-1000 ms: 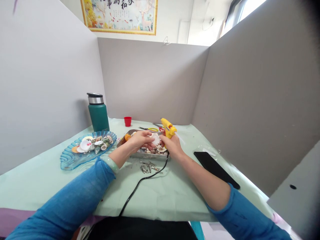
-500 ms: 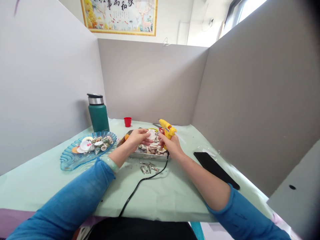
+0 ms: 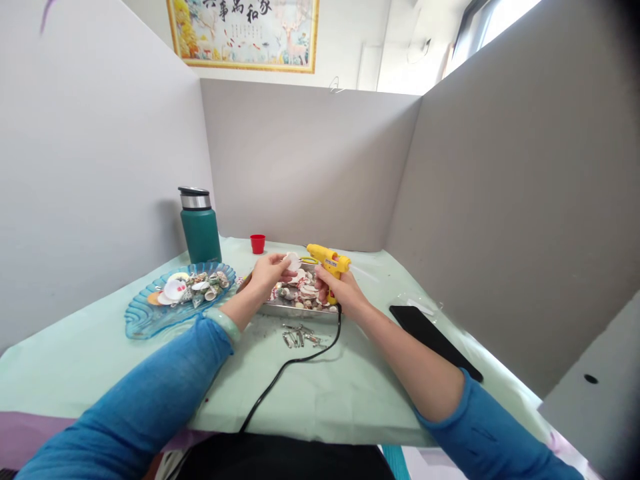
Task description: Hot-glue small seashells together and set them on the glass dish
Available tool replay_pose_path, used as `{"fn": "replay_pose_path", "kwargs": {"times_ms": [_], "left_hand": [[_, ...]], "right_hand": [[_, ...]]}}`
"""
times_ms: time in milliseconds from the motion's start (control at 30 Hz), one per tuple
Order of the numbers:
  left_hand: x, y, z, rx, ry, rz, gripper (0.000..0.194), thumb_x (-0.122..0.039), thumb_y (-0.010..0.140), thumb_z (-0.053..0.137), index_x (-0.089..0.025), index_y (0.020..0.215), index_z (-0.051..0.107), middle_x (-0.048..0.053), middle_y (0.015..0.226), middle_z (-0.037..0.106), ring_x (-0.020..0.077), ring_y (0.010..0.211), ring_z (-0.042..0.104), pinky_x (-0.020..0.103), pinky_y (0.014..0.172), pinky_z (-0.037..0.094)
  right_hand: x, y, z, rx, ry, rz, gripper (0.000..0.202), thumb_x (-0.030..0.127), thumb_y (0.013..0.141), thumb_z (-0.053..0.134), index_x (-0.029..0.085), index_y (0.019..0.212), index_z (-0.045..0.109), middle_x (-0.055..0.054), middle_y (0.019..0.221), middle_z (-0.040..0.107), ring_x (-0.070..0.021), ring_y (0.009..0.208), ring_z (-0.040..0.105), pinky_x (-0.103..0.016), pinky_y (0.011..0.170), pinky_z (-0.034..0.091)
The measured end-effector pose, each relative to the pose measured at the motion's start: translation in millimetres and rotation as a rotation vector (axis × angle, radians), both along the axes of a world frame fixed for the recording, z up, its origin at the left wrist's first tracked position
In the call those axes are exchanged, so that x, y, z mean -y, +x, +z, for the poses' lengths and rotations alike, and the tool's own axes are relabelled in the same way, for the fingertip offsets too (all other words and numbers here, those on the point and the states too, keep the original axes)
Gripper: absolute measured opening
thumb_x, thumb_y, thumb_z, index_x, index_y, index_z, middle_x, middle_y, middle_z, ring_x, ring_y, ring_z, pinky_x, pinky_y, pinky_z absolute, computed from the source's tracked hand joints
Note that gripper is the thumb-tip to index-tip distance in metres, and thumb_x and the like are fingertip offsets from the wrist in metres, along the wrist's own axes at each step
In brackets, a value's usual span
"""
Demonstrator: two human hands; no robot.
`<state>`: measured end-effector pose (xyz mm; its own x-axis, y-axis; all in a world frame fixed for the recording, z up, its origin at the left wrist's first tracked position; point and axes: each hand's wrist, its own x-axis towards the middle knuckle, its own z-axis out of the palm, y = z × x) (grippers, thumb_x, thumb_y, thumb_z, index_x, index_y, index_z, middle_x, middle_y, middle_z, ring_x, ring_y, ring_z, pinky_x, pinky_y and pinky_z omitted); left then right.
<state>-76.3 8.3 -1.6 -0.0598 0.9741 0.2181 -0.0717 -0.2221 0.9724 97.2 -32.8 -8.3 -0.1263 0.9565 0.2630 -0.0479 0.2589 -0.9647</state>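
Note:
Between the fingers of my left hand (image 3: 270, 273) is a thin white disc (image 3: 293, 262), perhaps a shell piece, held up over the tray. My right hand (image 3: 341, 288) is wrapped round the handle of a yellow glue gun (image 3: 327, 257). Its nozzle points left toward the disc, with a gap between them, and a clear glue stick (image 3: 364, 273) sticks out of its back. Below both hands lies a metal tray (image 3: 300, 311) full of shells (image 3: 303, 291). Several small silver metal clips or pins (image 3: 300, 336) are scattered in front of the tray.
At left, a blue scalloped dish (image 3: 145, 323) bears shells and discs, with a green bottle (image 3: 201, 233) behind it. A red cup (image 3: 257, 244) stands farther back. A black cord (image 3: 280, 373) runs to the table's front edge. A black flat object (image 3: 435, 343) lies right. Grey panels enclose the table.
My left hand has drawn slightly left with the white disc. The glue gun has tipped from pointing up-left to nearly level, its nozzle a little lower and farther left.

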Motion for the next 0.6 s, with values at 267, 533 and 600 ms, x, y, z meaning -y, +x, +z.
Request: {"fn": "replay_pose_path", "kwargs": {"times_ms": [267, 533, 600], "left_hand": [[1.9, 1.8, 0.8, -0.01, 0.013, 0.002, 0.019, -0.019, 0.075, 0.069, -0.01, 0.089, 0.06, 0.005, 0.073, 0.067, 0.0143, 0.058, 0.067, 0.023, 0.054, 0.054], [-2.2, 1.2, -3.2, -0.023, 0.017, 0.003, 0.021, -0.021, 0.074, 0.07, -0.01, 0.089, 0.06, 0.005, 0.072, 0.067, 0.0149, 0.057, 0.067, 0.023, 0.053, 0.054], [-1.9, 1.2, -3.0, -0.03, 0.017, 0.005, 0.02, -0.02, 0.074, 0.07, -0.01, 0.088, 0.06, 0.005, 0.073, 0.067, 0.0146, 0.057, 0.067, 0.023, 0.053, 0.054]], "right_hand": [[-2.6, 4.8, 1.2, 0.075, 0.005, 0.039, 0.043, 0.059, 0.073, 0.063, 0.017, 0.068, 0.058, -0.001, 0.058, 0.062, -0.0088, 0.036, 0.051, -0.021, 0.034, 0.039], [2.9, 2.4, 0.6, 0.209, 0.024, -0.024, 0.045, 0.056, 0.078, 0.058, 0.016, 0.058, 0.057, 0.0, 0.045, 0.056, -0.0079, 0.035, 0.049, -0.019, 0.037, 0.037], [3.8, 2.2, 0.4, 0.228, 0.028, -0.017, 0.044, 0.056, 0.078, 0.059, 0.016, 0.058, 0.058, 0.001, 0.04, 0.053, -0.009, 0.035, 0.048, -0.02, 0.038, 0.037]]}}
